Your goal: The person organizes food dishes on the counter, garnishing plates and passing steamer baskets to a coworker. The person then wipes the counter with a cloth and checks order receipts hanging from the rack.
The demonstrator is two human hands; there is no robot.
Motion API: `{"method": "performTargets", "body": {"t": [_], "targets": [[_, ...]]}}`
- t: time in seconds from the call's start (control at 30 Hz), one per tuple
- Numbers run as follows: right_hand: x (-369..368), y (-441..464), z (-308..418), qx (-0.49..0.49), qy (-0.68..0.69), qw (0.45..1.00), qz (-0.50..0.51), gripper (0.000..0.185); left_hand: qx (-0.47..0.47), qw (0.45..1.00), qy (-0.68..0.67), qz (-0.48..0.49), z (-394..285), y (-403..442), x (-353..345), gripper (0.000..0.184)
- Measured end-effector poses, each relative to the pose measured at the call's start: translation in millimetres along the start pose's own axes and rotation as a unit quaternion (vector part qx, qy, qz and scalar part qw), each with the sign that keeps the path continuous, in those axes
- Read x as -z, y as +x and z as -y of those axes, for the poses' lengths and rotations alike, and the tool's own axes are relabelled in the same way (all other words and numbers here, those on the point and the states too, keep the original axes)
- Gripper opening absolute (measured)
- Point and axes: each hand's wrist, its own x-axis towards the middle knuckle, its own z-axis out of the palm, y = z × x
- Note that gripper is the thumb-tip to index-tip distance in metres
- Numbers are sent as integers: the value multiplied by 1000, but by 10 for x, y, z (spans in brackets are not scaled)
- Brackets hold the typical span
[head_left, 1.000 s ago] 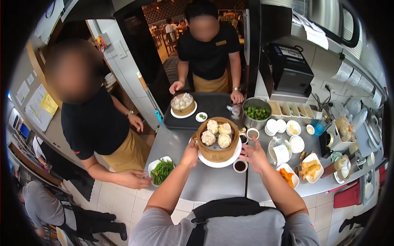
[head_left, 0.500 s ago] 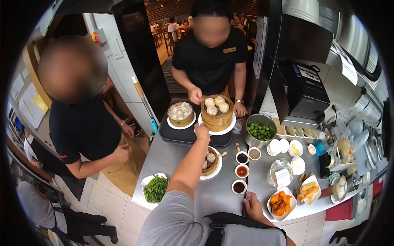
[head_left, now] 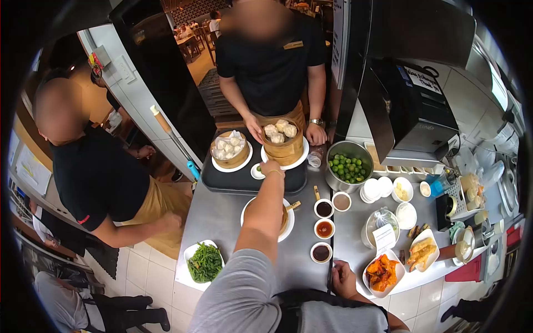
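My left hand [head_left: 272, 167] reaches far over the counter to a black tray [head_left: 222, 182]. Its fingers are curled at the front rim of a white plate under a bamboo steamer [head_left: 282, 150] of dumplings; what they grip is hidden. Beside them sits a small white saucer [head_left: 257, 174] with a green fruit in it. A co-worker's hand [head_left: 254, 127] touches that steamer's side. Another steamer [head_left: 230, 151] with white dumplings stands on the tray's left. My forearm partly covers a plated steamer [head_left: 287, 220]. My right hand [head_left: 345, 277], fingers curled, rests low at the counter's front edge.
Sauce cups [head_left: 324, 228] line the counter's middle. A pot of green citrus [head_left: 350, 166] stands behind them. Greens [head_left: 204, 262] are at left, fried food bowls [head_left: 383, 273] at right. One person [head_left: 102, 177] stands left; a co-worker [head_left: 272, 61] faces me across the counter.
The view has tilted and shifted. The small saucer now shows beside my left hand. The co-worker's hand has lowered to the steamer's side. My right hand stays at the counter edge.
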Motion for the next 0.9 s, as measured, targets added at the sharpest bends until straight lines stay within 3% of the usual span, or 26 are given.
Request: {"method": "performTargets", "body": {"t": [0.1,0.2,0.23,0.4,0.5,0.63,0.67,0.7,0.77,0.83,0.9], "targets": [[-3,16,-45,-2,-10,1000,4,23,39,995,-95,3,153,79,-146,51],[27,20,-13,10,-21,1000,11,22,-30,982,-187,-23,463,694,-165,50],[32,21,-31,2,-19,1000,14,22,27,973,-230,24,522,727,-135,47],[-5,23,-99,-5,-11,1000,17,22,-39,984,-144,-97,712,1325,-238,38],[31,25,-48,9,-22,1000,14,21,19,974,109,-196,352,558,-339,32],[11,51,-51,3,-9,1000,11,20,86,993,71,-37,-110,-205,-428,36],[4,45,-42,-10,-2,1000,11,19,74,986,124,76,-222,-338,-310,36],[-9,20,-48,-21,6,1000,12,19,61,964,176,189,-377,-471,-129,36],[-71,53,-35,59,31,998,19,22,-31,911,231,341,-923,-1150,333,39],[-183,294,244,154,6,987,53,24,-157,825,371,397,-1560,-1859,866,38],[-364,599,630,-20,95,981,165,29,-218,777,459,371,-2066,-2003,1547,38]]}}
